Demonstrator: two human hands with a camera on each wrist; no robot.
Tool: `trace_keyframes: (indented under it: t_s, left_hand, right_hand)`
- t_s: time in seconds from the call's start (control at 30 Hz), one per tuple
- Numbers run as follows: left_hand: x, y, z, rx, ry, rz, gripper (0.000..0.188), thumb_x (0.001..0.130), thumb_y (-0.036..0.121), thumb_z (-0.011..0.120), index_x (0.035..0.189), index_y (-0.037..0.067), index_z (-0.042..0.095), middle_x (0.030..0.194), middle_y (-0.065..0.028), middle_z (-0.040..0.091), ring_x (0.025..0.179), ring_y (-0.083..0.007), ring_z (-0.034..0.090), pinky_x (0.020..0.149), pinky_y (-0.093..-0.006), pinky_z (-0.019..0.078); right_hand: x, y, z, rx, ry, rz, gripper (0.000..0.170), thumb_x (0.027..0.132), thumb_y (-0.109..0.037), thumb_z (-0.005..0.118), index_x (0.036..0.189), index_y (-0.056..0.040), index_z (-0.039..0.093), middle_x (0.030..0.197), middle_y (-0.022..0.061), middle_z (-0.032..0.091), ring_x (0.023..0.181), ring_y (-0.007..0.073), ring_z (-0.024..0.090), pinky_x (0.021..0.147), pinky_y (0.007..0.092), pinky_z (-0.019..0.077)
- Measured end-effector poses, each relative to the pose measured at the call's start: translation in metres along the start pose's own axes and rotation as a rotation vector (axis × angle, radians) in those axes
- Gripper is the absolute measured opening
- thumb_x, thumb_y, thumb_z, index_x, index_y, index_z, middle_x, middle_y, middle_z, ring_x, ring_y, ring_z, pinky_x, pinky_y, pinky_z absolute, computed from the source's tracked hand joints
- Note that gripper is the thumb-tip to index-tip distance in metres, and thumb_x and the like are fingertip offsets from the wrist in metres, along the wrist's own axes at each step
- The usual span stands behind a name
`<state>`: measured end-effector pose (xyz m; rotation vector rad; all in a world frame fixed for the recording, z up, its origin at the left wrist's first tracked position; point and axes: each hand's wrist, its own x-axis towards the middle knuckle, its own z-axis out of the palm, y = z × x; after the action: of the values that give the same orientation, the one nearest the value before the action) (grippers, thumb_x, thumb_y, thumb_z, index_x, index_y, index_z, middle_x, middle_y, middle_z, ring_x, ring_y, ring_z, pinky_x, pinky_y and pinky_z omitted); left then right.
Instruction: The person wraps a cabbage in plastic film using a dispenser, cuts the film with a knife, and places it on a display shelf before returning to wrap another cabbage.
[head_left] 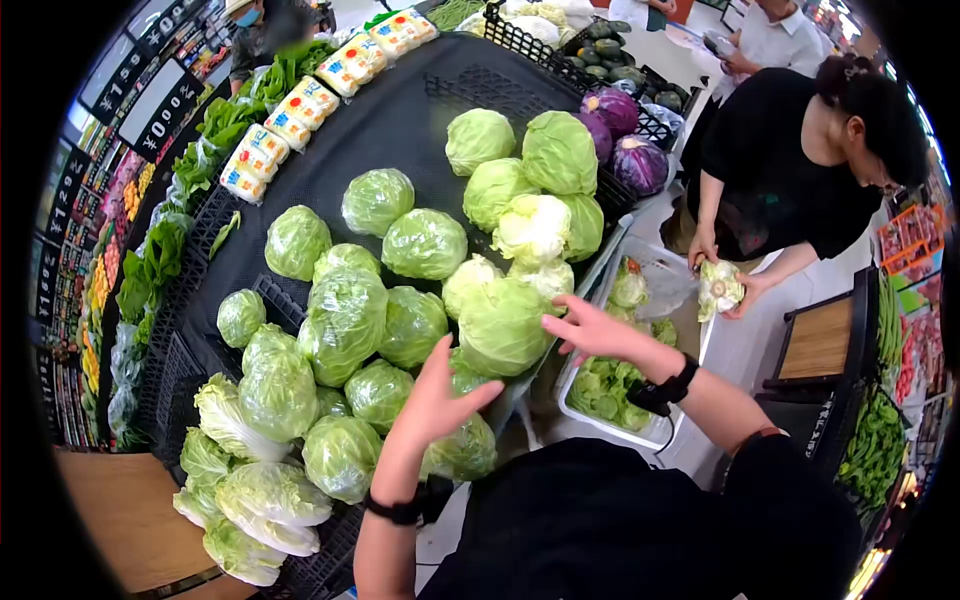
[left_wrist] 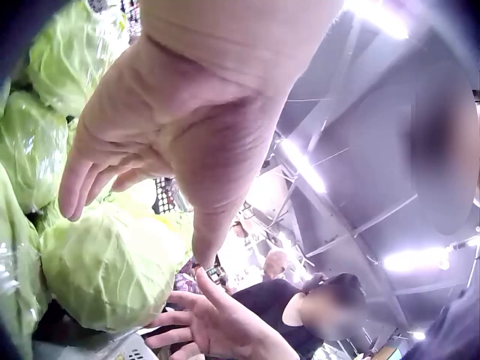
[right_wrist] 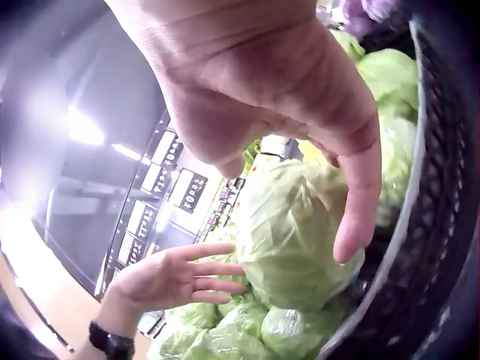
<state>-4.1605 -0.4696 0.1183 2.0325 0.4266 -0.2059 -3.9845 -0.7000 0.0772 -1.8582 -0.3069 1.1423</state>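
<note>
Positioning for one bare cabbage (head_left: 503, 330), I judge.
My left hand (head_left: 436, 402) and right hand (head_left: 604, 332) spread beside it; lifting likely calls for both palms closing in.

Head view: green cabbage (head_left: 503, 328), underside hidden. Right wrist view: purple cabbage (right_wrist: 360, 19) cut off by top edge.

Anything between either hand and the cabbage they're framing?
Nothing visible. The left hand faces the cabbage across open air; the right hand is at its opposite side. A wrapped cabbage sits outside that gap.
</note>
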Motion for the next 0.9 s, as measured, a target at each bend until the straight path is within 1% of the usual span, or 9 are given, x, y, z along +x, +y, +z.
trace_keyframes:
  t_s: [0.23,0.3,0.43,0.53,0.63,0.67,0.77,0.8,0.9]
  left_hand:
    - [0.067,-0.023,0.029,0.311,0.067,-0.04,0.133,0.058,0.053,0.093,0.153,-0.005,0.021,0.141,-0.0327,0.049,0.132,-0.0439,0.05,0.111,-0.0499,0.0394]
    - [0.063,-0.021,0.035,0.467,0.112,-0.111,0.137,0.055,0.057,0.093,0.154,-0.004,0.019,0.14,-0.0325,0.049,0.13,-0.0451,0.051,0.111,-0.0515,0.0387]
    - [0.055,-0.014,0.038,-0.045,0.13,0.079,0.132,0.057,0.035,0.098,0.152,-0.009,0.017,0.142,-0.0297,0.047,0.132,-0.0374,0.051,0.11,-0.0433,0.0428]
    - [0.035,0.006,0.034,0.042,0.217,0.105,0.126,0.057,0.029,0.097,0.15,-0.007,0.021,0.142,-0.0283,0.046,0.133,-0.0357,0.049,0.111,-0.0425,0.0418]
    - [0.004,0.048,0.032,0.15,0.388,0.216,0.119,0.06,0.029,0.096,0.15,-0.005,0.026,0.143,-0.029,0.043,0.137,-0.0393,0.044,0.111,-0.0448,0.0418]
    - [-0.006,0.066,0.029,0.184,0.457,0.268,0.117,0.061,0.029,0.095,0.15,-0.004,0.028,0.143,-0.0297,0.042,0.138,-0.0411,0.042,0.11,-0.046,0.0419]
    - [-0.038,0.101,0.017,0.327,0.645,0.515,0.121,0.062,0.036,0.096,0.153,0.001,0.023,0.147,-0.0192,0.039,0.143,-0.0339,0.037,0.112,-0.0444,0.0404]
    - [-0.041,0.105,0.011,0.182,0.655,0.63,0.124,0.062,0.038,0.096,0.154,0.004,0.02,0.151,-0.0208,0.033,0.144,-0.0359,0.035,0.114,-0.048,0.0386]
    - [-0.052,0.124,0.002,-0.439,0.666,0.806,0.135,0.064,0.057,0.092,0.158,0.011,0.006,0.161,-0.02,0.015,0.148,-0.0368,0.027,0.117,-0.0559,0.0334]
  right_hand:
    - [0.02,0.008,0.027,0.118,0.05,0.058,0.095,0.095,-0.066,0.056,0.159,-0.0118,0.012,0.13,0.0282,0.054,0.098,0.0337,0.065,0.067,0.04,0.0626]
    - [0.022,0.009,0.029,0.195,0.006,0.007,0.1,0.094,-0.069,0.053,0.158,-0.0041,0.012,0.142,0.0287,0.046,0.118,0.0357,0.06,0.076,0.0444,0.0617]
    - [0.02,0.007,0.031,0.357,-0.012,-0.031,0.087,0.096,-0.066,0.053,0.152,-0.0064,0.021,0.148,0.024,0.042,0.126,0.0348,0.054,0.08,0.0481,0.0594]
    - [-0.001,-0.008,0.031,0.379,-0.006,-0.094,0.083,0.096,-0.063,0.057,0.15,-0.0076,0.024,0.146,0.0234,0.043,0.125,0.0329,0.054,0.08,0.0443,0.0583]
    - [-0.024,-0.031,0.031,0.409,0.069,-0.308,0.08,0.097,-0.059,0.059,0.149,-0.0084,0.024,0.144,0.0229,0.044,0.124,0.0307,0.054,0.079,0.0435,0.0579]
    - [-0.033,-0.042,0.026,0.412,0.092,-0.339,0.078,0.097,-0.048,0.066,0.15,-0.0094,0.024,0.143,0.0212,0.045,0.126,0.0281,0.051,0.091,0.044,0.0538]
    - [-0.049,-0.061,0.015,0.282,0.236,-0.897,0.086,0.093,-0.04,0.072,0.154,-0.0108,0.019,0.144,0.0196,0.043,0.129,0.0272,0.048,0.105,0.0445,0.0448]
    - [-0.075,-0.083,0.011,0.516,0.078,-0.91,0.105,0.081,-0.031,0.085,0.156,-0.0114,0.014,0.147,0.0175,0.04,0.136,0.0276,0.042,0.115,0.0438,0.0333]
    - [-0.106,-0.106,0.007,0.466,0.126,-1.329,0.123,0.068,-0.031,0.095,0.156,-0.0118,0.013,0.151,0.0163,0.036,0.141,0.0288,0.038,0.116,0.0447,0.033]
